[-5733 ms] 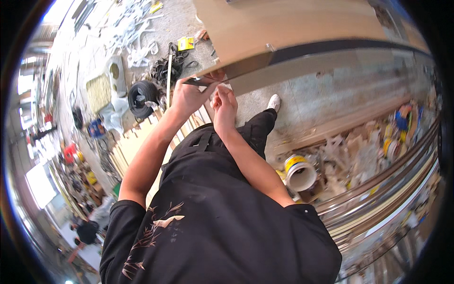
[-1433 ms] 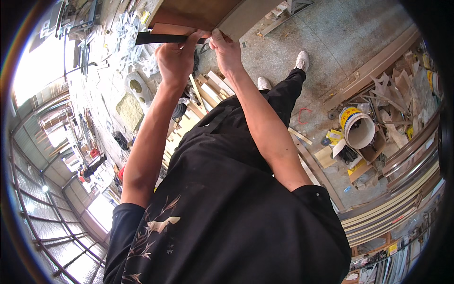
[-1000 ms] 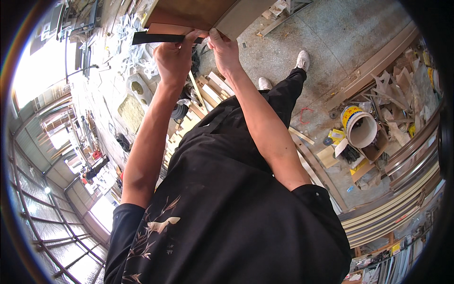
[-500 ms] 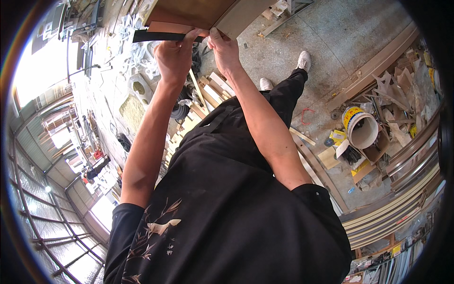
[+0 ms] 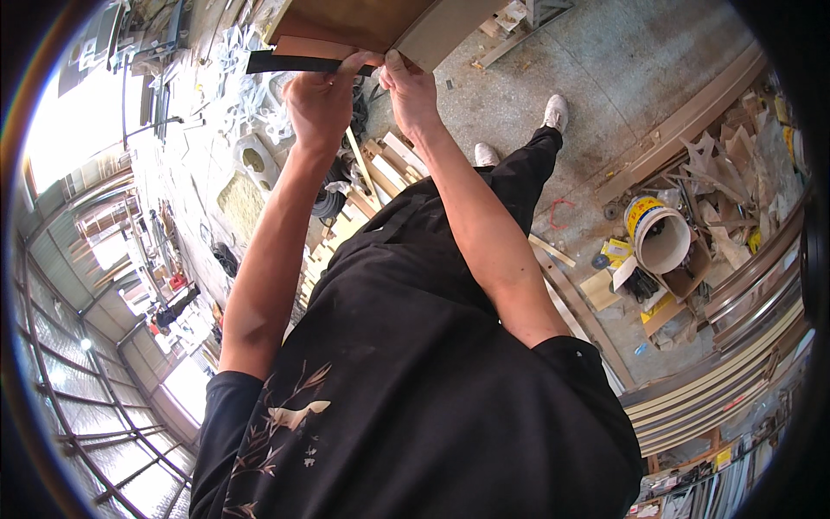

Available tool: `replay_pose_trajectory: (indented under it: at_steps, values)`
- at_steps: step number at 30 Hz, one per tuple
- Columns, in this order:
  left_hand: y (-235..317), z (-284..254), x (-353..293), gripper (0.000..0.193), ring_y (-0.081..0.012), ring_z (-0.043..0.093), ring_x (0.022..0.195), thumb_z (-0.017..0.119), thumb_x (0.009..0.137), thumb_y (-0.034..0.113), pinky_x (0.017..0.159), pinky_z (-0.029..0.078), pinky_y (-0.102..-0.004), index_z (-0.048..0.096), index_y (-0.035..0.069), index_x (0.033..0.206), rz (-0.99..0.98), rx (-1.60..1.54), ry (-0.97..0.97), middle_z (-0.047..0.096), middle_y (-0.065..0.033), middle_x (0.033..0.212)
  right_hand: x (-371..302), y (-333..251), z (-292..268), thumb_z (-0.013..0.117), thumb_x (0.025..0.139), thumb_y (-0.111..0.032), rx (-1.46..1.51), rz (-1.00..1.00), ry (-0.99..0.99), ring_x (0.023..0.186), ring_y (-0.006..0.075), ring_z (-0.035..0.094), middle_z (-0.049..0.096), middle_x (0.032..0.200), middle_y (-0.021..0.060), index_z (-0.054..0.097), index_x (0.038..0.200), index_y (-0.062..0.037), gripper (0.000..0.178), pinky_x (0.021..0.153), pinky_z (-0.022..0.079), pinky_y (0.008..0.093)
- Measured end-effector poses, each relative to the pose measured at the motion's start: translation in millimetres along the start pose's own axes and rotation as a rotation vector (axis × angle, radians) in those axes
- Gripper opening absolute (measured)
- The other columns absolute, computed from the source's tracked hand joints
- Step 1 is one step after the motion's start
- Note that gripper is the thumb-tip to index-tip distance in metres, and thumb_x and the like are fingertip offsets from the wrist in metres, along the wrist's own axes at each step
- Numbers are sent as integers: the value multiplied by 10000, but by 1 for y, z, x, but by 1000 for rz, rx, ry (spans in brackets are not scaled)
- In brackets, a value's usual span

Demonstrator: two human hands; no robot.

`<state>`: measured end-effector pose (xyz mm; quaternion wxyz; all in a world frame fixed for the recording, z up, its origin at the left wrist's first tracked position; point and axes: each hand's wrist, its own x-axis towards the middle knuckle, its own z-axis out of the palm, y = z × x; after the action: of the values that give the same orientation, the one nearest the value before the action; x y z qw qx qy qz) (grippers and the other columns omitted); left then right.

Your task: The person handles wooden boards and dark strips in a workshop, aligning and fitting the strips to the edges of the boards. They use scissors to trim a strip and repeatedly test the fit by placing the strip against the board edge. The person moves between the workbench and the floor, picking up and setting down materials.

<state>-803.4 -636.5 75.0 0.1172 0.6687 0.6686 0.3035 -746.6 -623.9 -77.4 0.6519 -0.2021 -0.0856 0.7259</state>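
A flat black strip runs along the near edge of a brown panel at the top of the view. My left hand is closed, pinching the strip near its right end. Right beside it, my right hand is closed too, thumb and fingertips pressed together at the panel's corner, where the strip ends. What lies between the right fingertips is too small to make out. A paler beige board joins the brown panel on its right side.
Wooden strips lie below my forearms. To the right stand a white bucket with a yellow-and-blue label, a cardboard box and scrap pieces. Long stacked profiles fill the lower right. Crumpled clear plastic lies at upper left.
The free left end of the black strip has moved slightly up and right, closer to the panel's edge. Both hands stay nearly where they were.
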Motion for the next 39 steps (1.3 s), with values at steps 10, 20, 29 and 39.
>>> replay_pose_trajectory:
  at_steps: [10, 20, 29, 39]
  values:
    - [-7, 0, 0, 102, -106, 684, 627, 737, 942, 171, 639, 522, -252, 834, 144, 925, -43, 110, -30, 741, -56, 746, 1, 3, -1, 752, 982, -290, 24, 9, -26, 687, 82, 429, 554, 799, -52, 639, 974, -111, 212, 623, 370, 268]
    - [-15, 1, 6, 128, -272, 675, 567, 742, 934, 219, 583, 521, -321, 827, 125, 922, 74, 147, -3, 721, -123, 728, -10, -8, 12, 716, 1006, -277, -22, -54, 18, 712, 80, 443, 555, 802, -43, 641, 987, -81, 211, 662, 376, 268]
    - [-9, 0, 3, 120, -280, 746, 697, 761, 908, 202, 661, 566, -338, 821, 108, 951, 47, 73, -6, 758, -118, 799, -21, -2, 11, 780, 916, -181, -749, -419, 174, 681, 125, 636, 732, 787, 51, 760, 943, -4, 180, 653, 511, 289]
    - [-17, 0, 6, 109, -190, 772, 849, 791, 894, 164, 761, 572, -309, 827, 114, 984, 176, 177, 30, 795, -92, 935, -18, -21, 5, 709, 952, -147, -1195, -749, 20, 679, 333, 688, 705, 784, 136, 696, 866, -32, 145, 618, 533, 406]
